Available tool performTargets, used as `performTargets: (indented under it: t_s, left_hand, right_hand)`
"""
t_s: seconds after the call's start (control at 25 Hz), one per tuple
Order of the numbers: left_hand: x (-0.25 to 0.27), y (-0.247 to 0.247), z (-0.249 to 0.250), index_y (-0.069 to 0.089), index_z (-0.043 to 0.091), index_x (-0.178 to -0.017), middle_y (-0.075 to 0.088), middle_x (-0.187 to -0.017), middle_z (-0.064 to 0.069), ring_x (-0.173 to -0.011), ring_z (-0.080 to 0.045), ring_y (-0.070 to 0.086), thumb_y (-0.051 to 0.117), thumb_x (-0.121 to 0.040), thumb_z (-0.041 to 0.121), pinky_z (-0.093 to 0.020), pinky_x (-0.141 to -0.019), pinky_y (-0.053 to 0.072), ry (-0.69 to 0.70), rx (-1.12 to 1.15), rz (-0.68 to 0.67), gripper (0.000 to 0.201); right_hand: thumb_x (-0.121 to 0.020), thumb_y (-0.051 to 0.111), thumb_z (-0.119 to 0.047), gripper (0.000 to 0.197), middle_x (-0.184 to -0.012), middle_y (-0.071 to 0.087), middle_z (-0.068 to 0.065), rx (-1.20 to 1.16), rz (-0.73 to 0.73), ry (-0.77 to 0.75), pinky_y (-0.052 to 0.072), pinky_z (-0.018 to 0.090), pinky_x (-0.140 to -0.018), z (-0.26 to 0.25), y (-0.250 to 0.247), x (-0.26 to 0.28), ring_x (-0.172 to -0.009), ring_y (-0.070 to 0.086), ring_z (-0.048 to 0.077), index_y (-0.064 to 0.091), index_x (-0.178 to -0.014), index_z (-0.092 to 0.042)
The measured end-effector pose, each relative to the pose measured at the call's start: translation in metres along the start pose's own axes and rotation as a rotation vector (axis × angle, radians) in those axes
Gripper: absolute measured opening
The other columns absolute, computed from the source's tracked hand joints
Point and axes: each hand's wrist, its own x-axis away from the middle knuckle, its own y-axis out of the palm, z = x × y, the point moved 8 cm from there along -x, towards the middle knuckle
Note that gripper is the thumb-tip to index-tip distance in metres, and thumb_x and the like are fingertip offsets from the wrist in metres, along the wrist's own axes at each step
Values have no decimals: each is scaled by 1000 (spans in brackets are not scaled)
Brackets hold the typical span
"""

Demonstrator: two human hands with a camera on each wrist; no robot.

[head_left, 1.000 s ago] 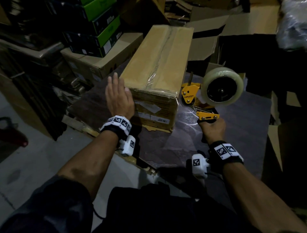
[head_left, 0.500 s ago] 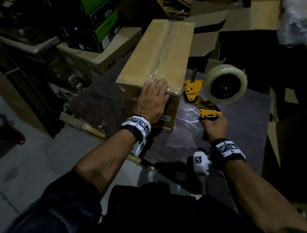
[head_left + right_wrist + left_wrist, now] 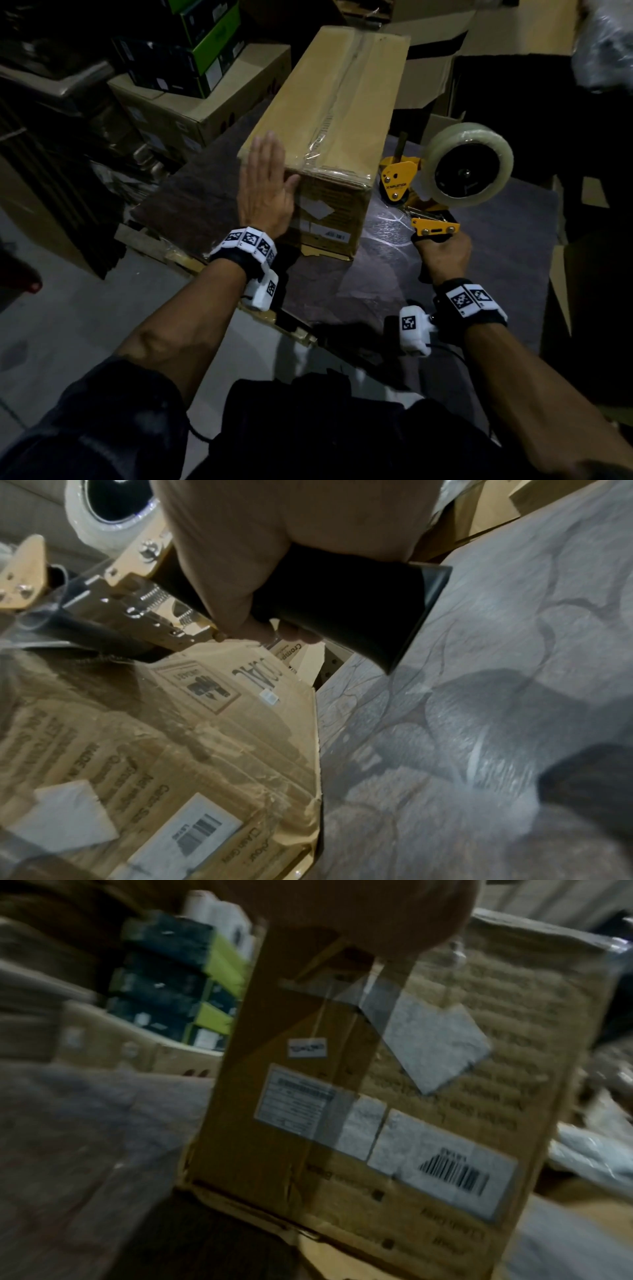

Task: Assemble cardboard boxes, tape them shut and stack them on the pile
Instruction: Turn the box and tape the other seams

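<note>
- One cardboard box (image 3: 329, 113) lies assembled on the dark table (image 3: 496, 246), clear tape running along its top seam and down the near end.
- Left hand (image 3: 265, 192) presses flat, fingers straight and together, against the box's near left corner.
- Right hand (image 3: 443, 251) is curled round the tape dispenser (image 3: 442, 178), held just beside the box.
- Taping looks finished or nearly so; stacking on the pile is not yet done.

Dark marbled work surface (image 3: 507, 240) sat on a wooden pallet edge (image 3: 178, 255). Green-and-black cartons (image 3: 191, 44) were stacked far left atop a brown carton (image 3: 191, 113). Grey concrete floor (image 3: 68, 329) lay below.
</note>
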Motion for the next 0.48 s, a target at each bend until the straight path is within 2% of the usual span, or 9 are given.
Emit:
performTargets:
  t_s: [0.08,0.16,0.28,0.4,0.48]
  left_hand:
    - [0,-3,-18,15,0,-152,12,-160,-18,-148,-32,8,31,-102,34,-36,-121,2,-157,129,24,62]
    - [-1,-7,-24,9,-1,-152,3,-160,-20,-148,-33,2,30,-102,32,-28,-118,-2,-350,348,73,63]
    - [-7,-4,-19,1,-3,-151,-8,-160,-19,-148,-29,-5,39,-99,33,-18,-110,-8,-655,565,83,73]
    - [-6,0,3,-3,-5,-150,-12,-159,-20,-148,-30,-6,45,-98,32,-30,-117,-7,-818,632,59,80]
    - [-3,2,19,-6,-3,-150,-15,-159,-18,-148,-29,-7,43,-100,33,-33,-118,-4,-830,664,13,79]
  right_hand:
    - [-80,72,-5,11,-64,59,4,-3,-6,-23,34,14,-31,-6,5,6,-51,50,11,64,-74,-11]
    - [-81,72,-3,15,-65,58,6,-11,-4,-19,30,9,-30,-9,10,14,-48,49,3,62,-74,-11]
    - [-81,72,-2,20,-63,56,5,-19,3,3,29,9,-29,-5,19,20,-39,46,-3,59,-68,-11]
    - [-78,74,-8,13,-65,60,4,-40,8,30,34,13,-30,6,25,20,-39,47,2,63,-73,-12]
    - [-76,74,-14,14,-62,61,2,-57,7,42,37,17,-34,11,29,20,-39,49,6,62,-70,-14]
